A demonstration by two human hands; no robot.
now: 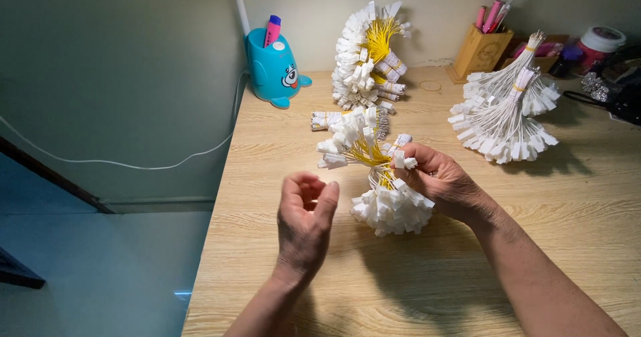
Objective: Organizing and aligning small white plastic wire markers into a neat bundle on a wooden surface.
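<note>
Far left on the wooden desk stands a blue cartoon-shaped pen holder. Nearer, the left hand is raised with curled fingers, empty, just left of a bundle of yellow wires with white connectors. The right hand grips that bundle at its middle, above the desk. Behind lies a bigger yellow-wired pile; a white-wired bundle sits farther right, before a wooden pen box.

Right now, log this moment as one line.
right hand: grips bundle of yellow wires with white plastic connectors | left hand: empty, fingers curled, beside bundle | surface: light wooden table
</note>
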